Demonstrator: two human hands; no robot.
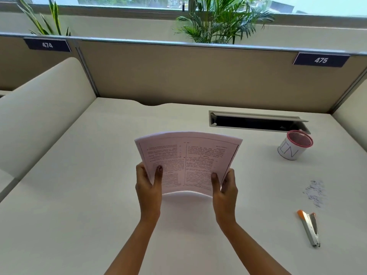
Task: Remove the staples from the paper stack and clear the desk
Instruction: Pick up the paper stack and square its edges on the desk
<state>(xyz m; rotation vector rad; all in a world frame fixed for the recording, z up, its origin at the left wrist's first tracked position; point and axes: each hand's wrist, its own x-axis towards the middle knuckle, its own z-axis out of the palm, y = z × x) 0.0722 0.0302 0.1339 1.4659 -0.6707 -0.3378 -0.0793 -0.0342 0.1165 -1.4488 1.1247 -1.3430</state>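
Both hands are closed on the paper stack [188, 161], which is held up above the middle of the worktop [79, 195], its near edge lifted clear and casting a shadow below. The left hand [149, 187] grips the stack's lower left corner, thumb pressed on the printed top page and fingers wrapped behind. The right hand [225, 188] clamps the lower right corner the same way, thumb on top. The stack bows upward between them.

The top page carries two columns of small print inside a thin frame; the text faces away from the person and is too small to read. A white cup [294, 144] with a pink mesh rim stands to the right, marked in pen with "IN". Two dark blue tags on the partition read "474" [47, 45] and "475" [320, 60].

A loose heap of removed staples [314, 193] lies on the right of the worktop, blurred so no single one can be made out. Just nearer lies an orange and silver staple remover [309, 228]. Both forearms are cut off by the bottom edge.
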